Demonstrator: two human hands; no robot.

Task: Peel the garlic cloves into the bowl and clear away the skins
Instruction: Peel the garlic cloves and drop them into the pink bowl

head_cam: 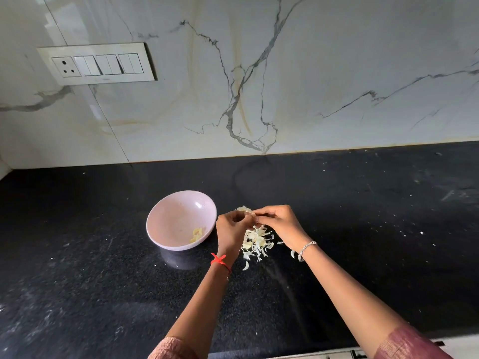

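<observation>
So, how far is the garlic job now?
Done: a few peeled cloves lie in the pink bowl. In hand: the left hand and the right hand meet, fingers pinching a garlic piece, mostly hidden. Left: the pile of skins lies on the black counter, not yet cleared; whether unpeeled cloves remain in it, I cannot tell.

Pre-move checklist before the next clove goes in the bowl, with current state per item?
1. Bowl upright, left of the hands: ok.
2. Peeled cloves inside it: ok.
3. Left hand and right hand both pinch the garlic piece: ok.
4. Piece fully peeled: cannot tell, fingers cover most of it.
5. Skin pile kept together: not ok, stray skins lie on the countertop nearby.
</observation>
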